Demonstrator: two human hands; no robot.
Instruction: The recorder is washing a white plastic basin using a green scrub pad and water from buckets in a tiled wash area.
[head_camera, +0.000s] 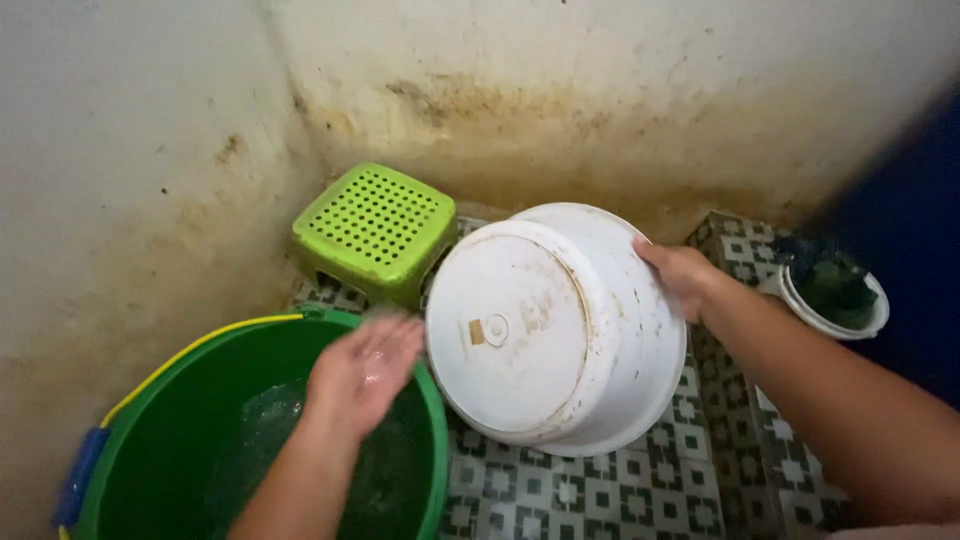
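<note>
A large white plastic basin (545, 330) is tipped on its side with its stained underside facing me. My right hand (680, 275) grips its upper right rim. My left hand (365, 370), wet and blurred, hovers with fingers apart over a green bucket (435, 440) at the lower left, just left of the basin's bottom. The bucket holds water and has a yellow handle with a blue grip (80, 475).
A lime green perforated plastic stool (375, 230) stands in the corner behind the bucket. A small white bowl (835, 295) with something dark green sits at the right. Stained walls close in on the left and back. The floor has patterned tiles (600, 495).
</note>
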